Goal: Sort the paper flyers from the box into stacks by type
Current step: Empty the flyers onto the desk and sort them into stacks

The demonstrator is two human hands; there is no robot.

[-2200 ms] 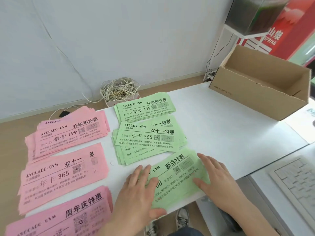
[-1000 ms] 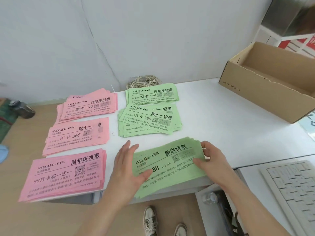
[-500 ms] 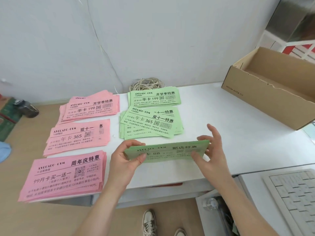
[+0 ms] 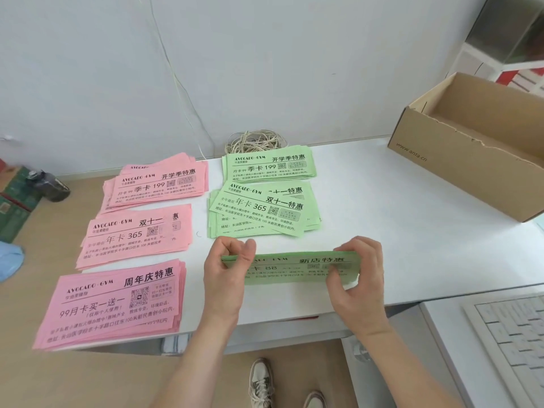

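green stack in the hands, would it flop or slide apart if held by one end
Probably floppy: the green stack is thin paper, and the left hand and right hand hold it at both ends. Loose sheets may well slide apart, as the green pile behind it lies fanned out. Likely light.

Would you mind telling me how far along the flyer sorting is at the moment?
Done: three pink stacks and two green stacks lie sorted on the table; the visible part of the box looks empty. In hand: left hand and right hand grip the third green stack, tipped up. Left: probably just laying it flat.
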